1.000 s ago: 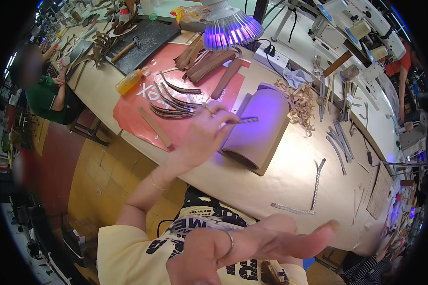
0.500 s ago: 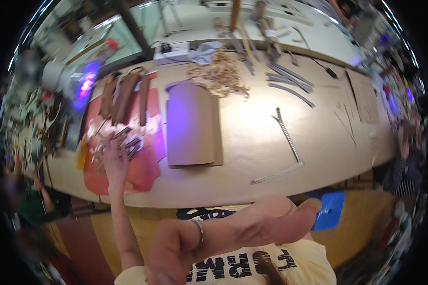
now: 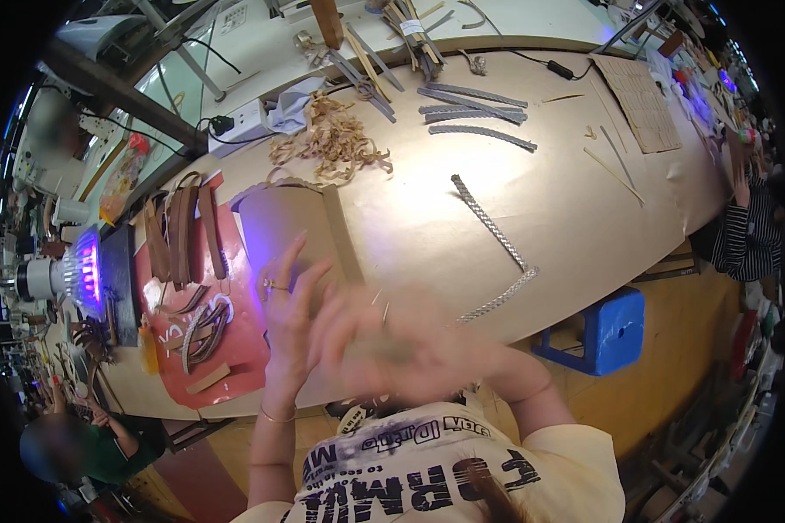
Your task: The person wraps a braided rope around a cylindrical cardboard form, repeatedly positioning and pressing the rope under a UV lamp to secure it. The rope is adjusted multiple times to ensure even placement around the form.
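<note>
My left hand (image 3: pixel 290 309) is raised in front of the curved brown cardboard sheet (image 3: pixel 301 205), its fingers apart and nothing visible in them. Close beside it on the right, my right hand (image 3: pixel 410 344) is smeared by motion. Whether its fingers grip anything does not show; a thin light sliver is near them. To the left, a red sheet (image 3: pixel 244 383) carries short brown and grey braided strips (image 3: pixel 205 336) and brown leather strips (image 3: pixel 183 231). A silvery braided strap (image 3: pixel 488 218) lies bent on the table, partly behind my right hand.
Curly tan trimmings (image 3: pixel 327 144) are heaped at the back, beside a white power box (image 3: pixel 238 131). Grey braided strips (image 3: pixel 475 109) lie further right. A lit lamp (image 3: pixel 83 270) stands at left; a blue stool (image 3: pixel 615 331) is by the front edge. Other people sit at both sides.
My left hand has left the strips on the red sheet and moved right. My right hand has gone from close to the camera to beside the left. The view has shifted.
</note>
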### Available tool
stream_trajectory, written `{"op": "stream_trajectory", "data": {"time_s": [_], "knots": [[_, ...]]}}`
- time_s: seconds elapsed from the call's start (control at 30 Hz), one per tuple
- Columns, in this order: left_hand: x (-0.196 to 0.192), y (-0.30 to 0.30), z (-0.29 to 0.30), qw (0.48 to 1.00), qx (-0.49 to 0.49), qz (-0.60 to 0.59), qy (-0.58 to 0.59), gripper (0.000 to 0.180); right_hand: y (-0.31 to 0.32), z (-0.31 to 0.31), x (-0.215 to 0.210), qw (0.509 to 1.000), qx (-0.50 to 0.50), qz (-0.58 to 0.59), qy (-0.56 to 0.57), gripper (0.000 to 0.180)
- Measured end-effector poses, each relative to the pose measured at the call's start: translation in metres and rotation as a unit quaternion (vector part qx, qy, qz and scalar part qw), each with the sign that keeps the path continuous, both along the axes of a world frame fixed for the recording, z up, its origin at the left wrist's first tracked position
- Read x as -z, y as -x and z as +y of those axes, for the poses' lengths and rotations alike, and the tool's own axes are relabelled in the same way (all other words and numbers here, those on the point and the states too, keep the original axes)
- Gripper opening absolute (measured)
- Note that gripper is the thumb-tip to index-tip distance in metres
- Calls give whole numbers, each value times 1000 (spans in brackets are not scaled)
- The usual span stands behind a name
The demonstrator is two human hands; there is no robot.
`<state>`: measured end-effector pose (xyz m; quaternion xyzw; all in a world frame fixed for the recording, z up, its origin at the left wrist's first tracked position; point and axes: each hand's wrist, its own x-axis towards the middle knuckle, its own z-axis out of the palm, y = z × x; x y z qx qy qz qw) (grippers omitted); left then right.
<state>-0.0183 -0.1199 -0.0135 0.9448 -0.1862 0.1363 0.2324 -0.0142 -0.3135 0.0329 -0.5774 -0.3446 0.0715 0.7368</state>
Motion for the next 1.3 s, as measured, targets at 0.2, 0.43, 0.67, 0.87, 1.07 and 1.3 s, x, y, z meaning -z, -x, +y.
{"op": "stream_trajectory", "data": {"time_s": [0.2, 0.43, 0.67, 0.87, 1.07, 1.3], "knots": [[0, 0, 0, 993, -50, 61, 84, 25, -35, -89, 112, 678, 523, -118, 503, 20], [2, -1, -3, 995, -25, 45, 86, 29, -45, -105, 133, 729, 469, 71, 494, 19], [-17, 3, 1, 972, -21, 79, 220, 38, -53, -55, 99, 666, 571, -356, 320, 28], [-24, -5, -1, 948, -54, -41, 310, 40, -48, -7, 61, 690, 513, -422, 289, 45], [-26, -7, 35, 965, -53, -185, 178, 28, -56, 22, 53, 677, 476, -487, 280, 48], [-14, 4, 53, 957, -87, -205, 186, 25, -54, 40, 41, 648, 451, -538, 294, 34]]}}
